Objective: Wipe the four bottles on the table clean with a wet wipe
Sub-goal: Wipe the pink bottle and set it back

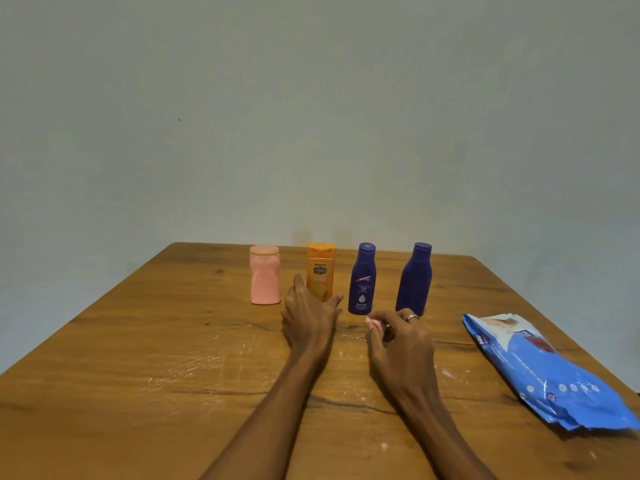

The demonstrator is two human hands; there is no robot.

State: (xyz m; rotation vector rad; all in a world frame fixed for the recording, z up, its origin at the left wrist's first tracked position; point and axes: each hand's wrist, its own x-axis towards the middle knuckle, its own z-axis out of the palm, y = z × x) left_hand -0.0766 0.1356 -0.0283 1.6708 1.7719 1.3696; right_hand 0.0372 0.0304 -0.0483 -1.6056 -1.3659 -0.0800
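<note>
Bottles stand upright in a row at the far edge of the table (138, 341): pink bottle (265, 275), orange bottle (321, 270), labelled blue bottle (362, 278), plain blue bottle (415, 278), spaced for easy reach. Left hand (308, 313), fingers spread wide, nears the orange one, prob. to grab it. Right hand (398, 332) pinches a bunched wet wipe (375, 325), ready. Wipes pack (547, 368) lies to the right.

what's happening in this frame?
A person is wiping bottles at a wooden table. The right hand pinches a small wet wipe; the left hand is open, reaching toward the orange bottle. The pink bottle, the labelled blue bottle and the plain blue bottle stand upright in the same row. A blue wipes pack lies at right.
</note>
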